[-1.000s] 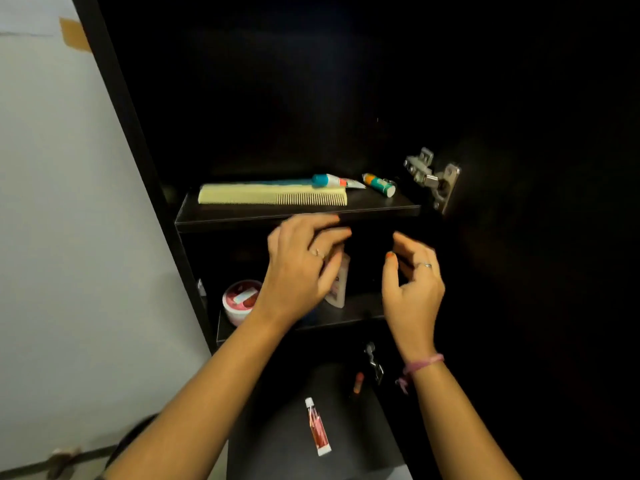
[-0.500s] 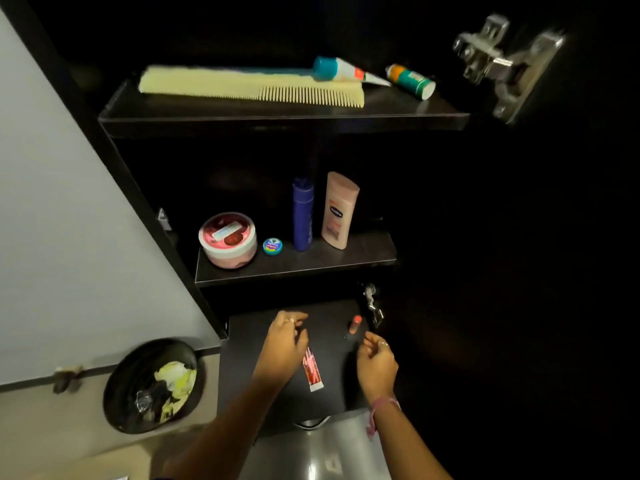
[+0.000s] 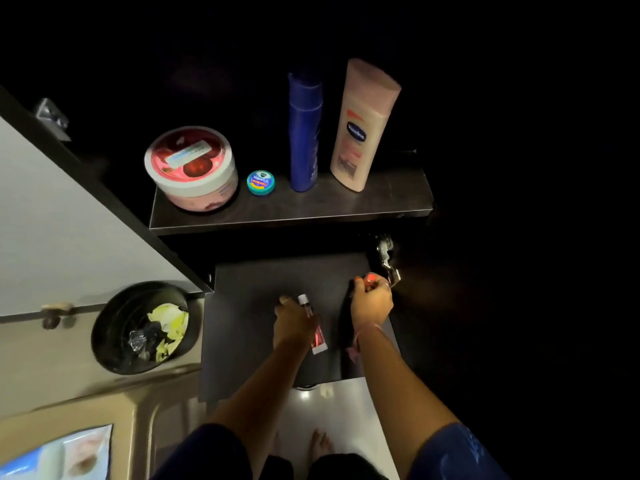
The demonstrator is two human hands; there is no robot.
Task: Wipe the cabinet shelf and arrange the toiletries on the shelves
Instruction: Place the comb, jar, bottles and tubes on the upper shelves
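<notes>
From the head view, both hands have dropped from the middle shelf to the lowest dark shelf [image 3: 242,306] in the last second. A second ago they hovered up by the bottles. Now the left hand [image 3: 294,323] lies over the small red-and-white squeeze tube [image 3: 313,329]. The tube's white cap pokes out just past the fingertips and its flat crimped end shows at the wrist side. The fingers look curled round it, so I judge this grip closed on the tube, though the dim light leaves some doubt.

The right hand [image 3: 372,303] sits just to the right of that grip, fingers bunched and pinching a small orange-red stick, perhaps a lip balm [image 3: 370,279], at its far end. A metal cabinet hinge [image 3: 388,261] is just beyond those fingertips.

Above both grips, the middle dark shelf [image 3: 391,202] carries a round pink cream jar with a white rim [image 3: 192,168], a tiny teal balm tin [image 3: 260,182], a tall blue bottle [image 3: 304,133] and a peach lotion bottle [image 3: 363,126], all upright in a row.

To the left of the left grip, well apart, a black waste bin holding crumpled paper [image 3: 145,327] sits on the floor.

The change suggests the last two loose items are being gathered for placing on a shelf. No cloth is in sight.
</notes>
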